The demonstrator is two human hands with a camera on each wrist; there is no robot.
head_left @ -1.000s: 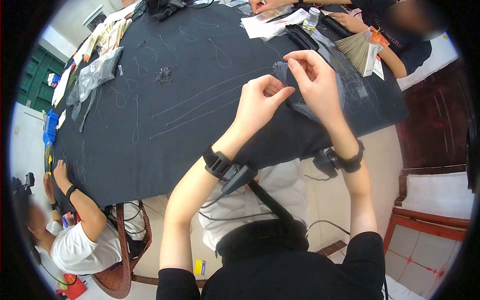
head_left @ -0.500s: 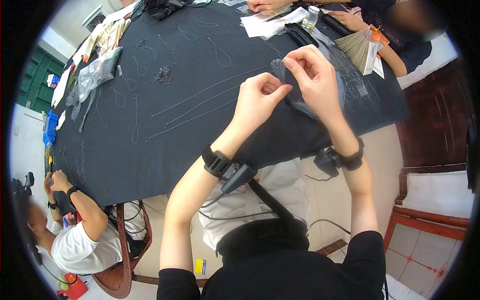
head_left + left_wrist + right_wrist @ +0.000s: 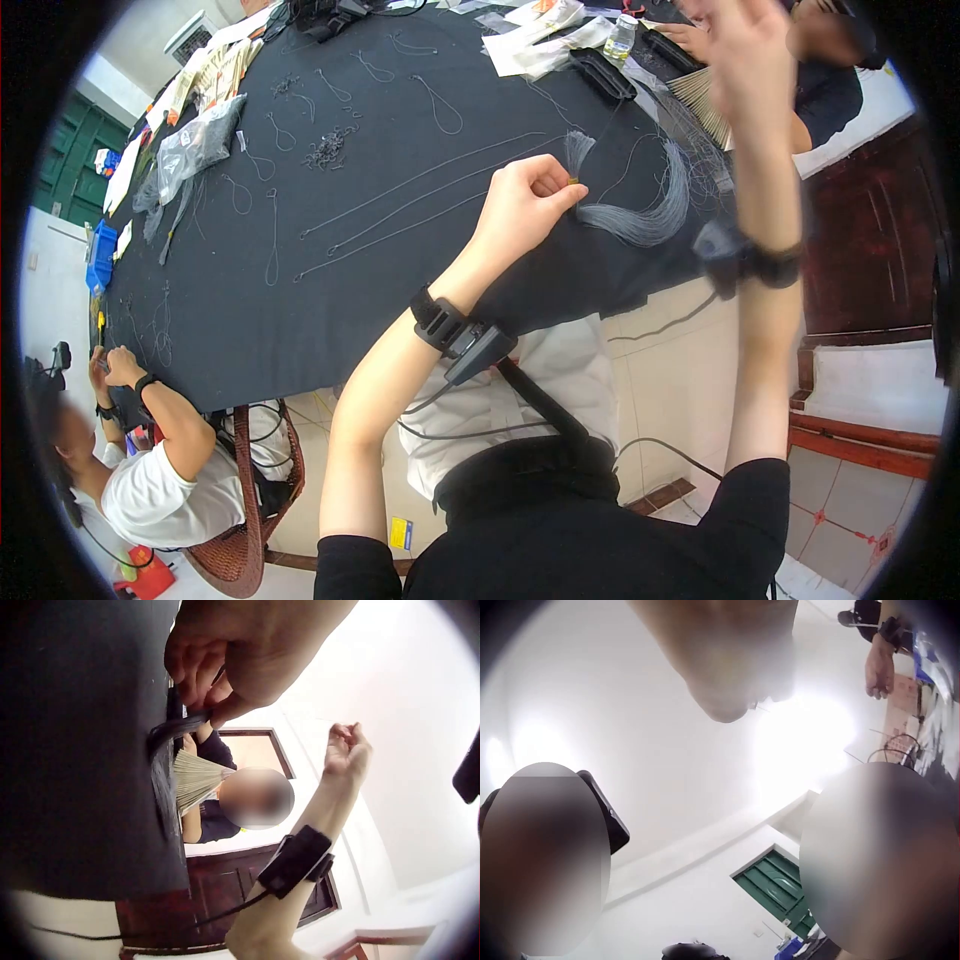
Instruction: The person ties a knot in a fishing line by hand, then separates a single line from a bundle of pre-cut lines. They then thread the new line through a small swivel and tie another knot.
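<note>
One plastic bag lies upper left on the dark cloth. Three long strands cross the centre. The left hand pinches one grey thread bundle, right of centre. One bottle stands upper right; the right hand, raised farther right, blurs, its grip unclear, its forearm partly hiding one paper fan.

On the table, a pile lies between the bag and strand bundle.

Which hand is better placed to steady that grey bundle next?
Probably the left hand: its fingers already pinch the grey bundle near one end, while the right hand is raised well away.
</note>
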